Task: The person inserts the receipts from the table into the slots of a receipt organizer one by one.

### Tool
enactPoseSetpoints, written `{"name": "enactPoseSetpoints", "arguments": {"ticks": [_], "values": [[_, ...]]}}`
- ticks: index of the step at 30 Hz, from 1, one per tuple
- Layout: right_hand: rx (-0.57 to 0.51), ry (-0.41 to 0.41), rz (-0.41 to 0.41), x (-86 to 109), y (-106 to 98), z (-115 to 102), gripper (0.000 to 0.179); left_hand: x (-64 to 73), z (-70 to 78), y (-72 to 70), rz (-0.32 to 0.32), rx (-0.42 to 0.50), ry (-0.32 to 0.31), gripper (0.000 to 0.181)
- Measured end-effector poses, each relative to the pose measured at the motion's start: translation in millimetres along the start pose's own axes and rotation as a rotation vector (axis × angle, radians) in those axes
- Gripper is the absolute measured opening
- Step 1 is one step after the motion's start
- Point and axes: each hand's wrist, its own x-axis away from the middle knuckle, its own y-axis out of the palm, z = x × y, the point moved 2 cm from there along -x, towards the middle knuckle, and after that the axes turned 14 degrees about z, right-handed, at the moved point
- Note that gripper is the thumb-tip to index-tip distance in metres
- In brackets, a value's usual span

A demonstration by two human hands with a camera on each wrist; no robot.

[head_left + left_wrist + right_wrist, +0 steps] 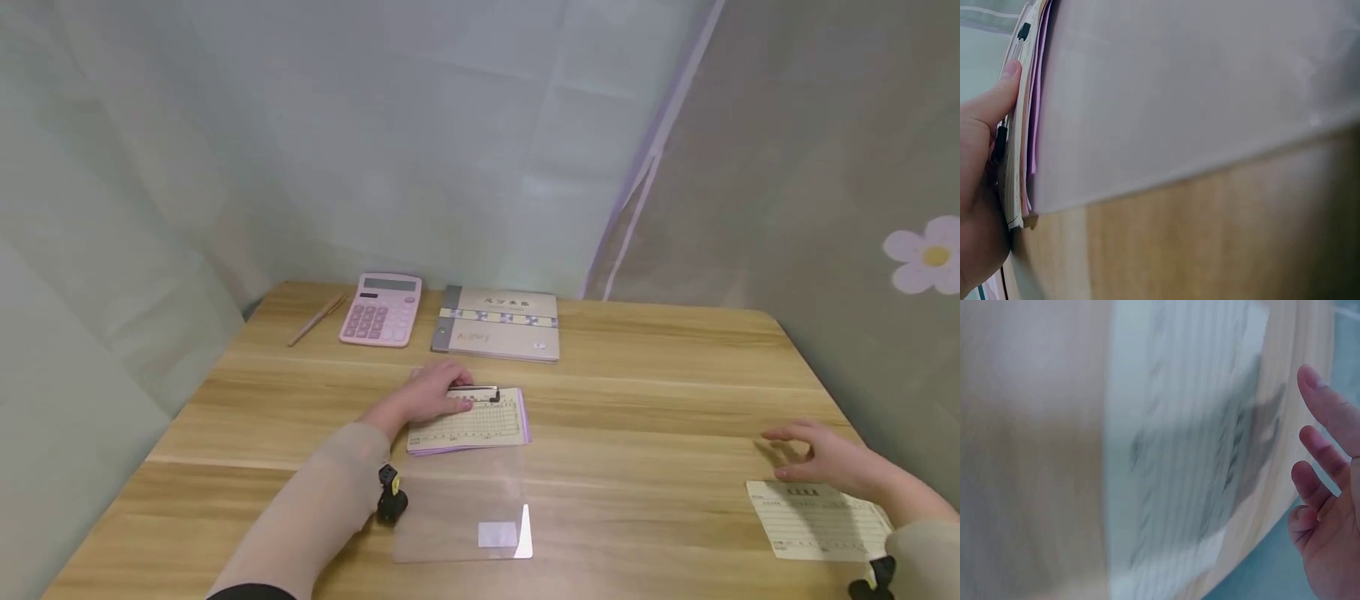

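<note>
A transparent clipboard [457,500] lies on the table with a pad of printed forms [491,423] held under its metal clip [486,388]. Purple sheets show beneath the pad's edge. My left hand [433,393] grips the clipboard at the clip, thumb on the near side and fingers on the far side; the fingers are partly hidden in the left wrist view. Off to the right, a loose printed slip [817,525] lies flat. My right hand [828,458] is above its far edge, fingers loosely spread and holding nothing. The slip is blurred in the right wrist view.
At the back of the wooden table [637,400] lie a pink calculator [381,310] and a ledger book [498,325]. Left of the calculator is a slim pen-like stick [317,320]. Hanging curtains [420,150] enclose the table behind and at the sides.
</note>
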Motion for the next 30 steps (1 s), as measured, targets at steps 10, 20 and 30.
{"name": "enactPoseSetpoints", "arguments": {"ticks": [10,20,30], "values": [[0.267,0.083,0.032,40.4,-15,50,0.059,-0.8,8.1,-3.4,-0.035,-0.014,0.015,0.039],[0.250,0.130,-0.011,41.4,-6,64,0.061,0.2,6.7,-6.1,-0.038,-0.003,0.009,0.040],[0.254,0.006,0.112,30.5,3,38,0.059,-1.8,4.5,-4.1,-0.031,-0.017,0.016,0.040]]}}
